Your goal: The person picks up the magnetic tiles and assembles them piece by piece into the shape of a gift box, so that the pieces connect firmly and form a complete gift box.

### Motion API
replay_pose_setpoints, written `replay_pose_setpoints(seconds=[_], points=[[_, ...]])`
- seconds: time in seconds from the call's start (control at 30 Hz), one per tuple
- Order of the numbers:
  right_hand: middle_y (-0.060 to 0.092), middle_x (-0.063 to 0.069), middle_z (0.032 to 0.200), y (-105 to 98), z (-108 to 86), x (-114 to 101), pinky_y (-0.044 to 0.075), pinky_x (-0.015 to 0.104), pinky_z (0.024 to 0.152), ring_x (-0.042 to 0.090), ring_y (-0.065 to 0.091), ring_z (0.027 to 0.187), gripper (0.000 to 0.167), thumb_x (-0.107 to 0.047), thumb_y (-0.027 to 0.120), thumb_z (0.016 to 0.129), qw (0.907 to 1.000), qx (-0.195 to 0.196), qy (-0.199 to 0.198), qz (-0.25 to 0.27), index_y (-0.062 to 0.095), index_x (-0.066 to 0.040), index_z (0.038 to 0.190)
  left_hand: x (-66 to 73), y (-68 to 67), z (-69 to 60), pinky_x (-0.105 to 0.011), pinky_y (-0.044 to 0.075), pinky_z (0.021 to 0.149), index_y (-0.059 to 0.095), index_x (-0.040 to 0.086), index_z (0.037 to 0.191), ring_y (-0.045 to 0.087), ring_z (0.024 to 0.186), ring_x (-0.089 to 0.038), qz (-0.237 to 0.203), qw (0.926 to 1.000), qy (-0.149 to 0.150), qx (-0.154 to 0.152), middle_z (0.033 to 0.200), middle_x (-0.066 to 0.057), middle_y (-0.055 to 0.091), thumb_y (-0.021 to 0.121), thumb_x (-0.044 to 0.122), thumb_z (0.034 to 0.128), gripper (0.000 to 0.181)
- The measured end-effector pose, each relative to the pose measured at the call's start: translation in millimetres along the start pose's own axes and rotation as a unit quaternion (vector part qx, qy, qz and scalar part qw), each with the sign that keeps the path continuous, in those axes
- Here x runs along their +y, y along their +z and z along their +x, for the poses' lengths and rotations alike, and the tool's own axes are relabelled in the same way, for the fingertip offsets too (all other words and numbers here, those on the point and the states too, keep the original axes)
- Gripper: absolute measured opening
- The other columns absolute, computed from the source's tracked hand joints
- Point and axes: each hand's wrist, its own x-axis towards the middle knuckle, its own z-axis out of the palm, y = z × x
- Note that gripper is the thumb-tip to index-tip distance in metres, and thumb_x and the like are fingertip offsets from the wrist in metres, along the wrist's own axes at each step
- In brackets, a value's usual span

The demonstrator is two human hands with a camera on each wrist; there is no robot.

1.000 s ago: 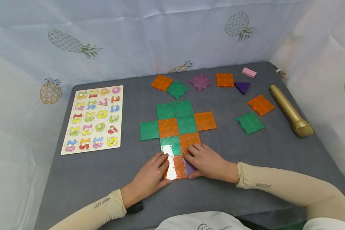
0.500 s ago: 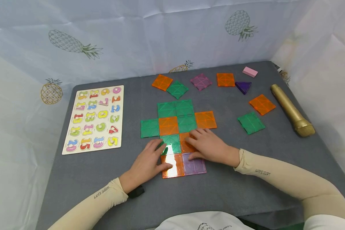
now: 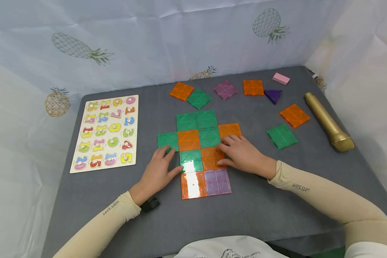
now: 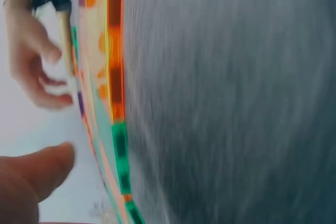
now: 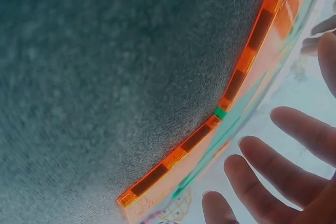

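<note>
Translucent square magnetic tiles lie flat, edge to edge, in the middle of the table. Among them are a green tile (image 3: 167, 139) at the left arm, an orange tile (image 3: 211, 158), a purple tile (image 3: 217, 182) and a glare-covered orange tile (image 3: 193, 185) at the near end. My left hand (image 3: 156, 173) is at the left side, fingertips over the green tile, its thumb (image 4: 50, 169) apart from the tile edges in the left wrist view. My right hand (image 3: 245, 156) hovers over the right-hand orange tiles, fingers (image 5: 281, 174) loosely spread and holding nothing.
A wooden number puzzle board (image 3: 104, 134) lies at left. Loose tiles, such as an orange one (image 3: 181, 91) and a green one (image 3: 282, 136), lie behind and right. A pink block (image 3: 281, 78), purple triangular piece (image 3: 273, 95) and gold microphone (image 3: 329, 123) are at right.
Both hands have lifted off the near tiles and moved farther from the body, the left also leftward, the right also rightward. The purple tile is now fully uncovered.
</note>
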Motion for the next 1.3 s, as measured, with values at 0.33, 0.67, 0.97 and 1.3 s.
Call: replay_pose_setpoints(seconds=[0.33,0.67,0.97,1.3], points=[[0.059,0.008,0.117,4.6,-0.6,1.8,0.046,0.050,0.090,0.030,0.054,0.109,0.054,-0.049,0.067,0.086,0.9994,-0.032,0.007,0.005,0.063,-0.013,0.126,-11.0,1.5,4.6,-0.053,0.039,0.105,0.045,0.002,0.142,0.029,0.137,-0.040,0.013,0.9991,-0.015,-0.036,0.149,-0.025,0.032,0.075,0.041,0.0823,0.077],[0.058,0.009,0.119,2.7,-2.1,10.8,0.045,0.053,0.088,0.032,0.052,0.111,0.054,-0.050,0.066,0.085,0.9990,-0.039,0.022,0.000,0.062,-0.014,0.126,-19.6,-0.6,13.9,-0.057,0.035,0.108,0.045,0.003,0.142,0.025,0.139,-0.045,0.027,0.9983,-0.024,-0.046,0.151,-0.026,0.029,0.073,0.044,0.0828,0.078],[0.048,0.030,0.131,-30.5,-40.8,77.6,0.040,0.069,0.085,0.052,0.045,0.115,0.064,-0.047,0.066,0.088,0.9673,-0.060,0.245,-0.028,0.052,-0.007,0.135,-45.1,-19.2,26.2,-0.059,0.029,0.111,0.042,-0.001,0.143,0.021,0.140,-0.046,0.031,0.9967,-0.067,-0.033,0.151,-0.029,0.027,0.071,0.040,0.0859,0.076],[0.037,0.045,0.125,-33.4,-80.5,103.1,0.044,0.069,0.074,0.064,0.041,0.106,0.084,-0.058,0.052,0.092,0.9142,-0.145,0.378,0.021,0.027,0.001,0.146,-69.9,-57.3,103.3,-0.057,0.030,0.110,0.035,-0.008,0.144,0.034,0.134,-0.047,-0.015,0.9903,-0.127,-0.054,0.146,-0.033,0.034,0.057,0.034,0.0955,0.068]])
